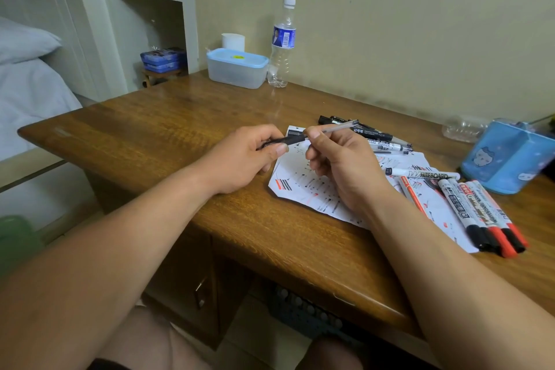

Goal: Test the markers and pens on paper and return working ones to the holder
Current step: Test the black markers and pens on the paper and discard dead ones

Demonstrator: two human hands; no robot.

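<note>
One pen. One sheet. One holder. One upright bottle, one lidded box, one cup, two stacked tins. Six markers at near right; farther pile overlapped, number unclear.

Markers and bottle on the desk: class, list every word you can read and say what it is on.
"HITEBOARD": white marker on the paper.
"记号笔": black marker at the back.
Bottle label and the red and black markers: print too blurred to read.
</note>
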